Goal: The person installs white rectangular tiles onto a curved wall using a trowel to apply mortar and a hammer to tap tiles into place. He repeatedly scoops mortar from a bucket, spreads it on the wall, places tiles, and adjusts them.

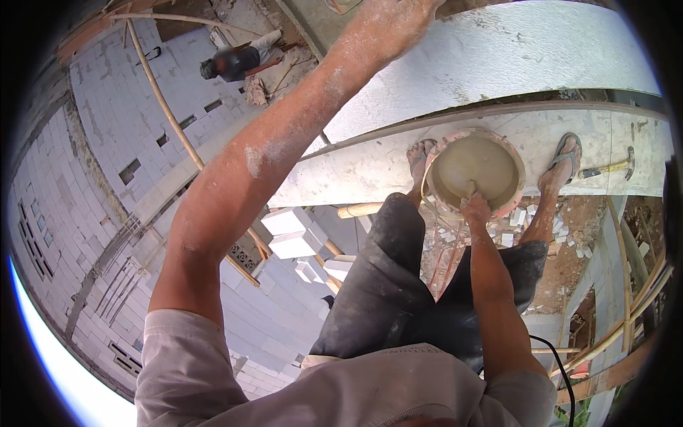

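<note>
Building site in bright daylight, with unfinished masonry.
At left, a wall of pale grey blocks (107, 121) with small dark openings (130, 171), crossed by a slim bamboo pole (171, 114); at right, brown earth (580, 217); white glare at lower left.

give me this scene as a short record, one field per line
left hand: at the top edge, partly cut off; grip unseen
right hand: at the near rim of the round reddish bucket; grip unclear
bucket contents: wet grey-brown mix
bucket position: between the sandalled feet, on the pale flat ledge
tool: yellow-handled hammer with metal head, lying on the ledge
other person: dark top, upper left
</note>
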